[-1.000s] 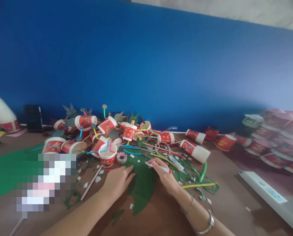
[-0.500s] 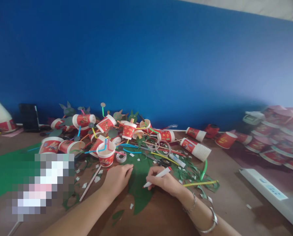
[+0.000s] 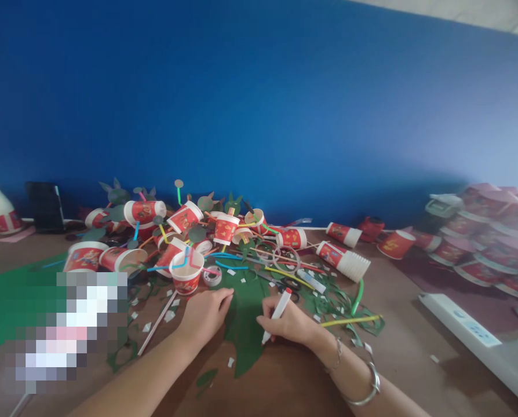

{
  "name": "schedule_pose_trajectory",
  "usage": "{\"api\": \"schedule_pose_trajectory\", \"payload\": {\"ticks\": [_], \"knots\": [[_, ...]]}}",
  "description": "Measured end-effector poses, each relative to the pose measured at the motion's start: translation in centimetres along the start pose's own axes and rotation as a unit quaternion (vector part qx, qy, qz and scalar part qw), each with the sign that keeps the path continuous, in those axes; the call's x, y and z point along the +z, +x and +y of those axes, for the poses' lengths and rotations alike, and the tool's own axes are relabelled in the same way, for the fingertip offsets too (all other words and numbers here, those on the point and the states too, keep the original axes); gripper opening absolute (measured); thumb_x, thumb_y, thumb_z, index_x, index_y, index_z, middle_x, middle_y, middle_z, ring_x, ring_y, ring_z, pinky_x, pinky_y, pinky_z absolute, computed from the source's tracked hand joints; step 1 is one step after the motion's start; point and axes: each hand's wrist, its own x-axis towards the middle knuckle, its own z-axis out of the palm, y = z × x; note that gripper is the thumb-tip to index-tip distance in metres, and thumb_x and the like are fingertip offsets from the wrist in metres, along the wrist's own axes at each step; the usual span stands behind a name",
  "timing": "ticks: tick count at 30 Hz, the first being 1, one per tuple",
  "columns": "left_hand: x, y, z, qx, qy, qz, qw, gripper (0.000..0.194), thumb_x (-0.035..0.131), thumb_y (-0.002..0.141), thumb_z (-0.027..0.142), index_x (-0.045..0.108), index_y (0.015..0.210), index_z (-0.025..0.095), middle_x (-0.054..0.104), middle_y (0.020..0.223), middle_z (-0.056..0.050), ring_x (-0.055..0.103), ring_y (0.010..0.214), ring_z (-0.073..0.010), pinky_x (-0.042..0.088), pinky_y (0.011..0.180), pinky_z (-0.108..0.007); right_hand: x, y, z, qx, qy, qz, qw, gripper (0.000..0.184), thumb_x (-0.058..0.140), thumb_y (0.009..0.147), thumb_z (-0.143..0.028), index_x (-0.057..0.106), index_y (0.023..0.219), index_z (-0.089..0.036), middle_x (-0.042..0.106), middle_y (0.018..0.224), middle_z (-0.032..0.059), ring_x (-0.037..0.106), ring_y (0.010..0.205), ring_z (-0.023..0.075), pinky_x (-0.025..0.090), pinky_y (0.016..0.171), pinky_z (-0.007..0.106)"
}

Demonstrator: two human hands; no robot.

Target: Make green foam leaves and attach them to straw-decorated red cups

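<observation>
A white marker (image 3: 277, 316) with a red end is gripped in my right hand (image 3: 287, 318). Its lower tip meets or hovers just over the right edge of a piece of green paper (image 3: 244, 336); I cannot tell if it touches. My left hand (image 3: 207, 310) lies along the paper's left side, its fingers drawn together and its thumb side on the paper. Most of its fingertips are hidden. Just beyond it are a roll of tape (image 3: 212, 276) and an upright red-and-white paper cup (image 3: 186, 281) holding bent straws. Scissors (image 3: 290, 288) lie past my right hand.
Many decorated paper cups (image 3: 185, 218) are heaped by the blue wall (image 3: 259, 104). A nested cup stack (image 3: 343, 262), a glue tube (image 3: 312, 281), straws and green scraps lie around. At right are a power strip (image 3: 463, 318) and piled cups (image 3: 493, 231). A blurred-out patch covers the left.
My right hand has tilted the marker more upright, and its tip has moved down and to the right along the paper. My left hand stays in place on the paper.
</observation>
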Motion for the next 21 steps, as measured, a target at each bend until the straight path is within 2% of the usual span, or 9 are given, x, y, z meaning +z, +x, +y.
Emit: {"api": "schedule_pose_trajectory", "payload": {"ticks": [21], "knots": [[-0.23, -0.01, 0.15, -0.002, -0.003, -0.003, 1.000, 0.031, 0.042, 0.091, 0.028, 0.068, 0.107, 0.026, 0.072, 0.104, -0.003, 0.067, 0.093, -0.0229, 0.049, 0.079, -0.031, 0.69, -0.08, -0.08, -0.023, -0.044, 0.012, 0.999, 0.022, 0.056, 0.072, -0.024, 0.043, 0.055, -0.019, 0.051, 0.043, -0.0052, 0.049, 0.038, 0.0080, 0.028, 0.035, 0.015]]}}
